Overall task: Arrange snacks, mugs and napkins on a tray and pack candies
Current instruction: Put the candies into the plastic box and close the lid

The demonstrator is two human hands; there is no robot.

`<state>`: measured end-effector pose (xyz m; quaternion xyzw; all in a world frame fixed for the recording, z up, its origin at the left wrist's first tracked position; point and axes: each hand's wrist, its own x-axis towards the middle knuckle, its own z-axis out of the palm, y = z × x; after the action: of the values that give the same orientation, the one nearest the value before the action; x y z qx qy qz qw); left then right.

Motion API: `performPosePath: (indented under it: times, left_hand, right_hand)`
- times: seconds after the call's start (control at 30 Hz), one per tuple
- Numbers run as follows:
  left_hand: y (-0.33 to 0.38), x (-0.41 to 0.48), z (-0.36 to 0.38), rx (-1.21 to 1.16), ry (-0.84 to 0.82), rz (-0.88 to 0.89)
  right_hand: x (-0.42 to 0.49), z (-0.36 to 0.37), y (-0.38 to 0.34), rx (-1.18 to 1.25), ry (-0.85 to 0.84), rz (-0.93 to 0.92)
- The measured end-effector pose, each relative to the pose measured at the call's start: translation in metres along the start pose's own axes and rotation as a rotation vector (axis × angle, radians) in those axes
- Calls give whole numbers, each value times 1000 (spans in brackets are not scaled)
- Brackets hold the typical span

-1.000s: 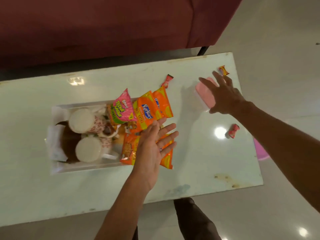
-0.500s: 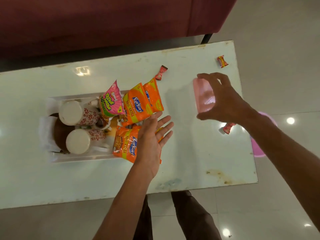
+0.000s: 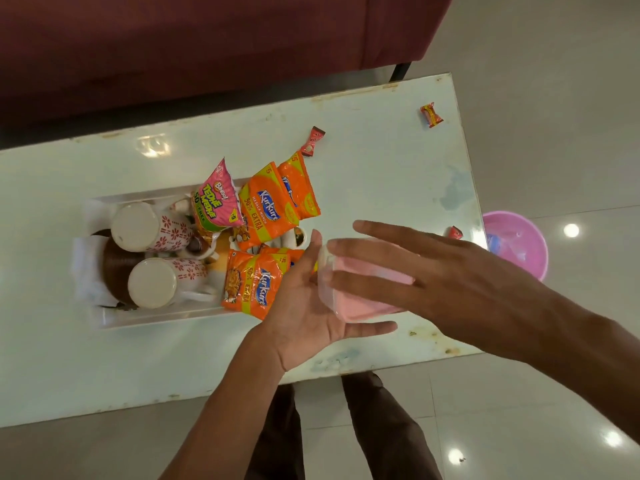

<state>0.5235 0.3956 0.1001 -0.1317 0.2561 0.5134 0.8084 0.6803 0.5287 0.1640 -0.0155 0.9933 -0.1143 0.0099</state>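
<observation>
From the head camera, the right hand point(image 3: 460, 282) is lying over the pink box point(image 3: 367, 289), hiding much of its top; the box's far end is lost under those fingers. The left hand point(image 3: 311, 306) is cupping under it, palm up, fingers spread wide, so the box is sitting between the two hands above the table point(image 3: 381, 161), near its front edge. Both hands are loosely open rather than clenched, flat against the box; whether either is truly gripping it is hard to tell. The box's long axis is running roughly left to right, tilting down toward the right. Its clear rim is facing left, toward the left palm.

The tray point(image 3: 104, 323) is sitting on the table's left half, holding two mugs point(image 3: 138, 226) lying with their bases toward the camera, white napkins point(image 3: 86, 271) partly tucked under them, and snack packs point(image 3: 266, 206) overlapping its right end. Something brown beneath the mugs is too covered to make out.

Three candies are lying loose: one point(image 3: 313, 142) just beyond the packs, one point(image 3: 431, 115) near the far right corner, one point(image 3: 454, 232) half hidden behind the right hand. A pink tub point(image 3: 526, 244) is standing on the floor beside the table, cut off by the arm.
</observation>
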Motion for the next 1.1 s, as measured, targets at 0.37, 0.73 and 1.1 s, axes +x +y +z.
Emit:
performPosePath:
  times: [0.37, 0.73, 1.1]
  left_hand:
    - [-16, -14, 19, -83, 159, 390]
    - [-18, -17, 27, 146, 374, 467]
    - [-16, -16, 28, 126, 340, 490]
  right_hand:
    - [1, -6, -69, 692, 262, 785]
    - [14, -3, -84, 701, 316, 722]
    - [20, 3, -92, 480, 392, 629]
